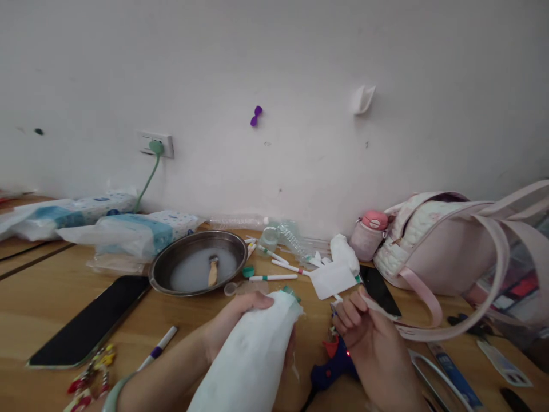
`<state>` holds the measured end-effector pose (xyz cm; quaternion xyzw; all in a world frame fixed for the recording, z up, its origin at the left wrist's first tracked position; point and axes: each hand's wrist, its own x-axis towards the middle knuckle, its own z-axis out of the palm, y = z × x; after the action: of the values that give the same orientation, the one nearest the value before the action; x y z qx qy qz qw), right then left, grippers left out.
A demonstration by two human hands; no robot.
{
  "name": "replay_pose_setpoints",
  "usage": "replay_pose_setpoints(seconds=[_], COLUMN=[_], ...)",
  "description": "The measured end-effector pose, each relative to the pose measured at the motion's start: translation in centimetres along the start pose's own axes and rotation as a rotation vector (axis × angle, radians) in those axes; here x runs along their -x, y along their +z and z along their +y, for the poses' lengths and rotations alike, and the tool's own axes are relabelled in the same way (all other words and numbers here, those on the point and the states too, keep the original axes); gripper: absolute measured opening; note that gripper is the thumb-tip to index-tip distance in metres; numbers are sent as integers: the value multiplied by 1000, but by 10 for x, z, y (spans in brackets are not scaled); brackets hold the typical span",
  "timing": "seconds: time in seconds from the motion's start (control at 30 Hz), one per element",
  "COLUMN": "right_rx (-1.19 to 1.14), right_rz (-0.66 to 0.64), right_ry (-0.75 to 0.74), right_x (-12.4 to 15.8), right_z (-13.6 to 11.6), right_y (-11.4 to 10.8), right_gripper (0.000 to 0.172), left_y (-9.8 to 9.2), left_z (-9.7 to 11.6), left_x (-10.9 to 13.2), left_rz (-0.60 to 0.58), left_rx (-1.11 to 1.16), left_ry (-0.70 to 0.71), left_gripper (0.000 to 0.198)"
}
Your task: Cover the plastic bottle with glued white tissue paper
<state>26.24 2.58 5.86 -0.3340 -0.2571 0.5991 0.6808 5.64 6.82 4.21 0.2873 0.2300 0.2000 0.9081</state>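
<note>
My left hand [234, 317] is wrapped around a plastic bottle covered in white tissue [251, 357], which lies tilted with its neck pointing away from me. A bit of greenish clear plastic shows at the neck end, and loose wisps of the covering hang from its right side. To the right, my right hand [371, 337] is raised with curled fingers, pinching a thin white strip [380, 308] that looks like tissue. Below and between the hands lies a blue glue gun [330, 371] with a red light on, partly hidden by my right hand.
A metal bowl [180, 290] holds cloudy liquid and a brush [213, 272]. Markers [274, 278], white paper [333, 280] and clear bottles lie behind. Tissue packs [158, 229] and a large phone [90, 320] are left; a pink bag [437, 246], pink flask [369, 236] and scissors stand or lie right.
</note>
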Motion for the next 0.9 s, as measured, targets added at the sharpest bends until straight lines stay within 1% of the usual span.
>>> replay_pose_setpoints(seconds=[0.03, 0.1, 0.2, 0.27, 0.33, 0.43, 0.47, 0.57, 0.67, 0.73, 0.8, 0.83, 0.9], right_rx=[-1, 94, 279, 369, 472, 689, 767, 950, 1119, 1246, 1331, 1356, 1375], right_rz=[-17, -8, 35, 8, -42, -90, -104, -166, -317, -430, -519, -568, -676], right_ry=[24, 46, 32, 3, -58, -177, -228, -435, -641, -734, -798, -806, -760], right_x=[-1, -3, -4, -4, -5, -3, -2, 5, 13, 18, 21, 22, 20], right_z=[-2, -2, 2, 5, 6, 5, 5, 7, 16, 23, 27, 28, 26], right_y=[-1, -2, -3, -4, -6, -7, -7, -4, -2, -1, -2, -3, -6], right_gripper=[35, 34, 31, 29, 22, 9, 9, 19, 25, 29, 40, 46, 58], left_y=[-1, -4, -6, -5, -3, 4, 6, 12, 16, 19, 22, 23, 22], left_z=[-1, -2, -2, -2, -1, -1, -2, -5, -7, -8, -9, -8, -7], left_x=[-1, -4, -6, -7, -8, -7, -6, -4, -4, -4, -4, -4, -5], left_rz=[-31, -69, -70, -38, 11, 116, 157, 281, 380, 420, 441, 446, 455], left_rx=[1, 2, 14, 29, 46, 73, 81, 89, 87, 94, 109, 117, 134], left_ry=[-4, -6, 9, 32, 49, 46, 43, 53, 107, 154, 189, 197, 203], left_gripper=[45, 45, 43, 41, 43, 45, 44, 42, 40, 36, 33, 32, 31])
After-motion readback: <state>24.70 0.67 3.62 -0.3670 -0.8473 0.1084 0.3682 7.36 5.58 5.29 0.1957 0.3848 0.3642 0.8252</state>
